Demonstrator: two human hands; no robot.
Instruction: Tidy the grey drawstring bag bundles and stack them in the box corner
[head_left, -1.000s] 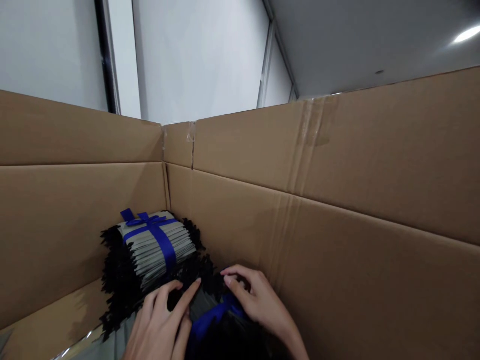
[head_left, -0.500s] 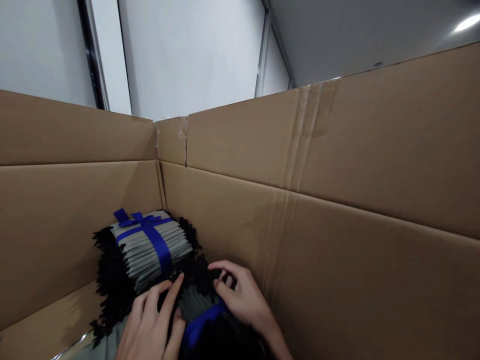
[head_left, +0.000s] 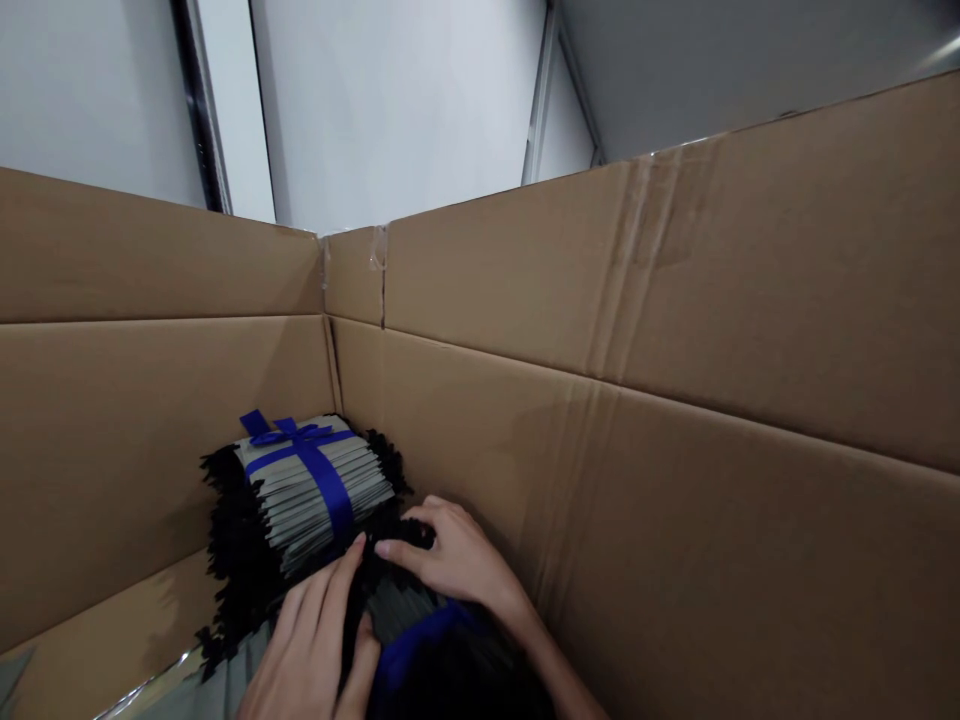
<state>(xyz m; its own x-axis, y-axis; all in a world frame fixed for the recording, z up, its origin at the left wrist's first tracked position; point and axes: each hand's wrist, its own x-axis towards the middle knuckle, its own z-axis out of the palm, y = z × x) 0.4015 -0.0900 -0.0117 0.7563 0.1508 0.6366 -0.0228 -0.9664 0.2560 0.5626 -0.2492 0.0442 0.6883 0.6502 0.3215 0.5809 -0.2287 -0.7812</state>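
Note:
A stack of thin grey folded pieces (head_left: 322, 480) with black ragged edges lies in the far corner of a cardboard box, tied crosswise with blue ribbon (head_left: 328, 487) and a bow. Nearer to me is a second grey bundle (head_left: 405, 608) with black edges and a blue band. My left hand (head_left: 315, 625) grips its left side, the black edge between thumb and fingers. On its far right corner, my right hand (head_left: 457, 560) pinches the black edging, thumb pointing left. A dark shape covers the bundle's near part.
Tall cardboard walls (head_left: 675, 480) rise at the right and the left, meeting in the far corner. More grey pieces (head_left: 225, 685) and a shiny clear plastic edge (head_left: 154, 682) lie at lower left. White panels (head_left: 397, 100) stand beyond the box.
My right hand has closed its fingers onto the black edging and shifted slightly left. The fingers of my left hand have drawn together. The view has swung slightly left.

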